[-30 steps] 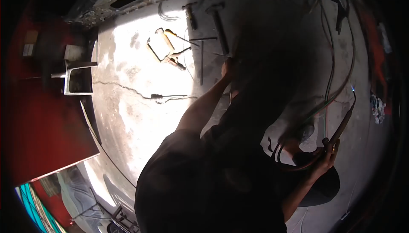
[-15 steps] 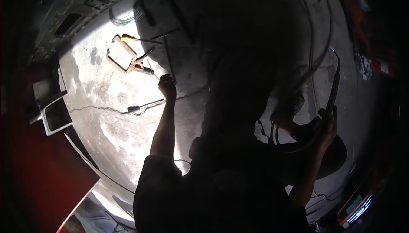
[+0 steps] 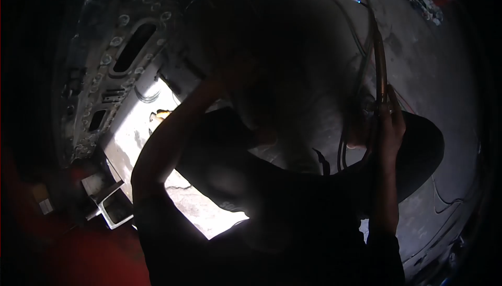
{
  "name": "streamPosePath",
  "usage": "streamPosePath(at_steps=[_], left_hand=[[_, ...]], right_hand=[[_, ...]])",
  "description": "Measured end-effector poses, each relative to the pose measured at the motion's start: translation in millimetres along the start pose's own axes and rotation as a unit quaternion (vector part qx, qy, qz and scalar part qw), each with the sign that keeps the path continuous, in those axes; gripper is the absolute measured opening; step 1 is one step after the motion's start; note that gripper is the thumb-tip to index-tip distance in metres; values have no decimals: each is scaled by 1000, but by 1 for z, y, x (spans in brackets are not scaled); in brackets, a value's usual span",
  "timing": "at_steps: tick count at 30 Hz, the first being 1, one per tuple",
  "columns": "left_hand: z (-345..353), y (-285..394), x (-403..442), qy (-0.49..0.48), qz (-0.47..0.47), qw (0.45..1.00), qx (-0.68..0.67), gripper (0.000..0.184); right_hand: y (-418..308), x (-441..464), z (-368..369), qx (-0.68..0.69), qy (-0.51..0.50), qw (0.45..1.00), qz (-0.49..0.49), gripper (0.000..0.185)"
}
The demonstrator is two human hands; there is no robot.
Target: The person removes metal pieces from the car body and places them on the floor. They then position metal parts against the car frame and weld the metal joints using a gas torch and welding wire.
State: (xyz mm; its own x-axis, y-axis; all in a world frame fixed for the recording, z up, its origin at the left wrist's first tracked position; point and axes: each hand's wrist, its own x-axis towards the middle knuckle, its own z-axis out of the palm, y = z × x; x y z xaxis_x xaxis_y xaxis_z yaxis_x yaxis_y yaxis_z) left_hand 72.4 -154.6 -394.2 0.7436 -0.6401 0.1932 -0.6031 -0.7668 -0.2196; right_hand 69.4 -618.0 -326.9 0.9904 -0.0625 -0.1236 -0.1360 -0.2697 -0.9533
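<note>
My right hand [image 3: 389, 124] is closed round the handle of a gas torch [image 3: 380, 61]. The torch points up and away from me, with a small blue flame [image 3: 357, 1] at its bent tip. My left forearm reaches forward over my bent leg, and my left hand [image 3: 238, 69] fades into deep shadow near the top middle. Its fingers, and anything in them, are too dark to make out. A metal panel [image 3: 141, 40] with oval holes and round spot marks stands to the left of that hand.
Dark hoses [image 3: 360, 84] run along the floor beside the torch. At left lie a square metal channel piece [image 3: 116, 207] and a red surface [image 3: 94, 257]. A yellow-handled tool [image 3: 163, 114] and coiled wire [image 3: 149, 96] lie on the sunlit floor.
My left hand has gone from the sunlit floor forward into the shadow. The torch in my right hand has moved up and slightly left. The view has turned, showing more of the metal panel.
</note>
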Motion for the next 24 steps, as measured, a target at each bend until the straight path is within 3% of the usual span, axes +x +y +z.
streamPosePath(at_steps=[5,9,16,24], left_hand=[[139,139,24,-271,-169,930,-184,29],[167,191,18,-345,-278,861,-249,29],[208,222,11,-338,-399,756,-394,30],[235,216,18,-156,-544,426,-706,31]], right_hand=[[-3,-5,-12,124,-16,992,-21,67],[-9,-11,-27,148,18,988,-24,73],[7,-19,-42,212,-4,977,-26,75],[-20,-30,-49,225,5,970,-96,79]])
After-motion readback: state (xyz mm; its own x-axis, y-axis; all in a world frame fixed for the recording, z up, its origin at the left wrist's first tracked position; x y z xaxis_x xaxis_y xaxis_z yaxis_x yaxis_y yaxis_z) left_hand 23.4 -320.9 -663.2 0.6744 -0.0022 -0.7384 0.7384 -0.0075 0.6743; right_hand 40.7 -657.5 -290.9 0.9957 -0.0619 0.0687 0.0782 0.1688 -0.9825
